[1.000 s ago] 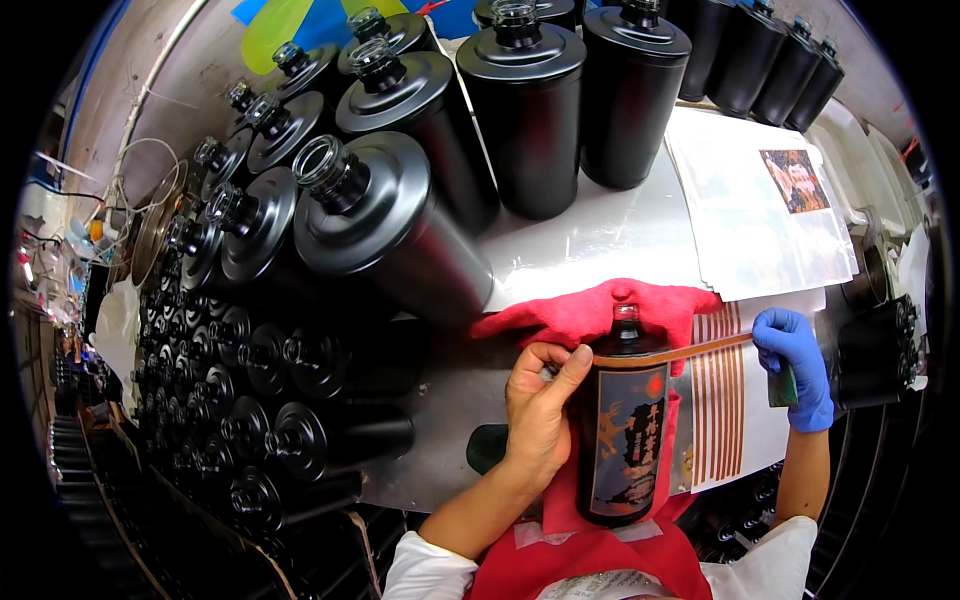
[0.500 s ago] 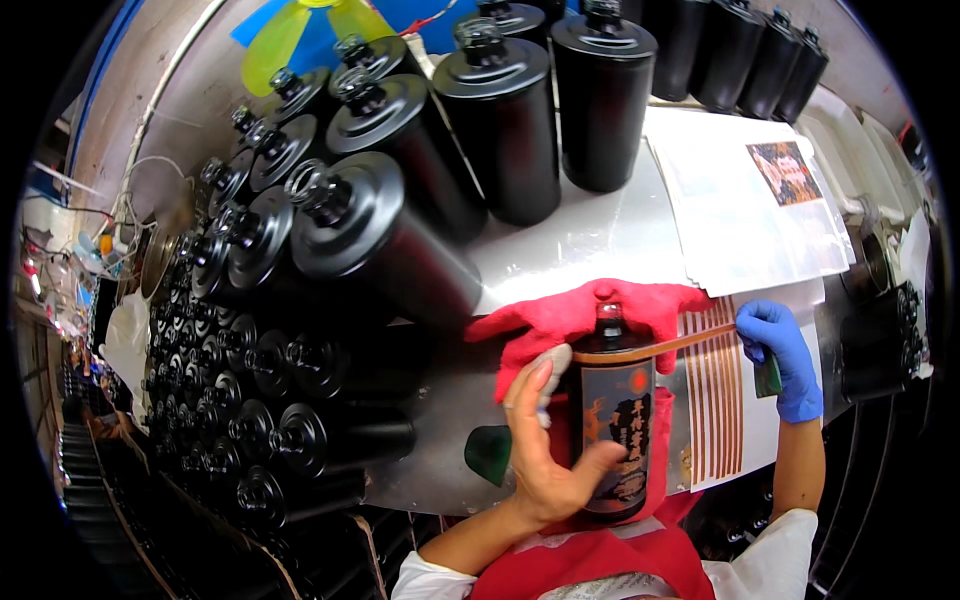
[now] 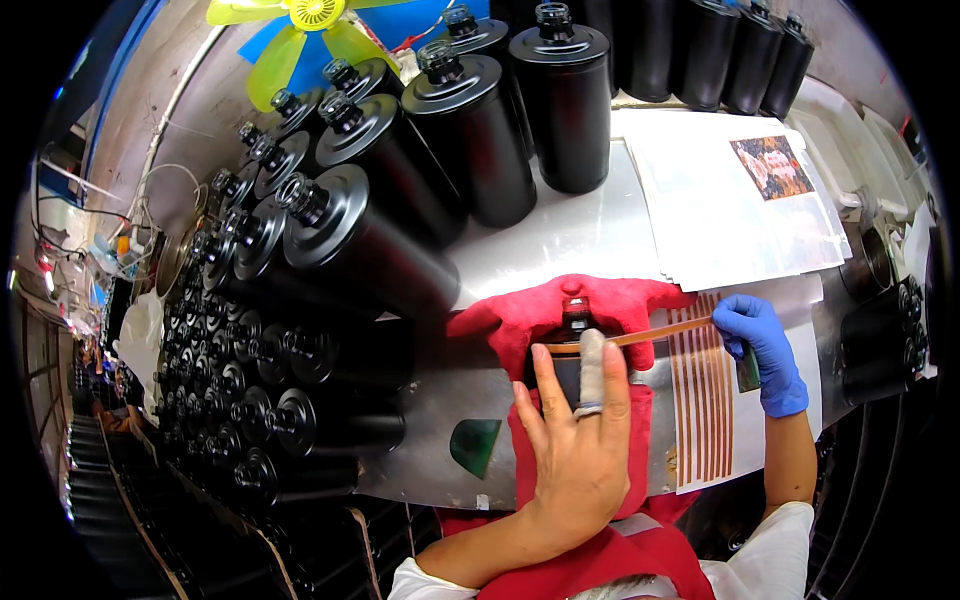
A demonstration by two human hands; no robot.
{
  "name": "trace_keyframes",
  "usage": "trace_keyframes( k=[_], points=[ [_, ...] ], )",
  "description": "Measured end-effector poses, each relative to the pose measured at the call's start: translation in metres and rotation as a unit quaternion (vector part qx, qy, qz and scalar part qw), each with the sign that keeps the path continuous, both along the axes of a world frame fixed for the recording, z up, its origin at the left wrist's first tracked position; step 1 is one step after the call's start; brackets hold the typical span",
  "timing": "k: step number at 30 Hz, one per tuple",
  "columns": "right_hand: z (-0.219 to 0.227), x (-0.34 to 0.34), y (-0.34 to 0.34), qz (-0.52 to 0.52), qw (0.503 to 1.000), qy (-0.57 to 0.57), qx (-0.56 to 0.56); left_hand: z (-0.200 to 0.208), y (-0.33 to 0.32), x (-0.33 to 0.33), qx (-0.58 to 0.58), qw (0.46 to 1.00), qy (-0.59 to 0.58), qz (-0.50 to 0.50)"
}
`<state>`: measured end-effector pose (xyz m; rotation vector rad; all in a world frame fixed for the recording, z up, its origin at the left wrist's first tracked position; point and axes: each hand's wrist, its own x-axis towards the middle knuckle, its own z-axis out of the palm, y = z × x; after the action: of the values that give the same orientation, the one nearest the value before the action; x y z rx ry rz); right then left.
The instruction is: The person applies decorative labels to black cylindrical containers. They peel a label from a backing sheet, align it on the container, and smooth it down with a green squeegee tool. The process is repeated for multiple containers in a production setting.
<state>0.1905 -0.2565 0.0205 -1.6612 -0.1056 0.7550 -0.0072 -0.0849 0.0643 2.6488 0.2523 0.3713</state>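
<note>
A dark glass bottle (image 3: pixel 577 320) lies on its back on a red cloth (image 3: pixel 497 312), neck pointing away from me. My left hand (image 3: pixel 578 470), fingers stretched out, lies over its body and hides most of it. One of those fingers wears a pale cover, and the fingertips rest at the bottle's shoulder on a copper-coloured strip (image 3: pixel 660 332). The strip runs taut to the right, where my blue-gloved right hand (image 3: pixel 765 345) pinches its other end. A green flat scraper (image 3: pixel 748 368) also sits in that right hand.
Beside the cloth is a white sheet with several copper strips (image 3: pixel 702 400). Another green scraper (image 3: pixel 475 446) lies left of it. Black bottles (image 3: pixel 375 235) crowd the left and back. Papers (image 3: pixel 720 215) lie at the back right; a yellow-green fan (image 3: pixel 318 14) is at the far left.
My left hand has moved from the bottle's left side onto its top, covering the label, fingertips now on the strip. The right hand still holds the strip's end. The whole view has shifted slightly.
</note>
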Motion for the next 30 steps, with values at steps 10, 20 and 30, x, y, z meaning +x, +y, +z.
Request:
trace_keyframes(
  k=[10,20,30],
  points=[
    [0.008,-0.006,0.004,0.028,1.0,-0.003,0.014,-0.009,0.027,-0.003,-0.241,0.97,-0.028,0.005],
    [0.02,-0.012,0.018,0.061,0.998,0.014,0.014,0.009,0.023,-0.011,-0.146,0.989,0.013,-0.023],
    [0.026,-0.016,0.018,0.07,0.997,0.013,-0.008,0.0,0.014,0.005,-0.109,0.993,-0.007,0.046]
  ],
)
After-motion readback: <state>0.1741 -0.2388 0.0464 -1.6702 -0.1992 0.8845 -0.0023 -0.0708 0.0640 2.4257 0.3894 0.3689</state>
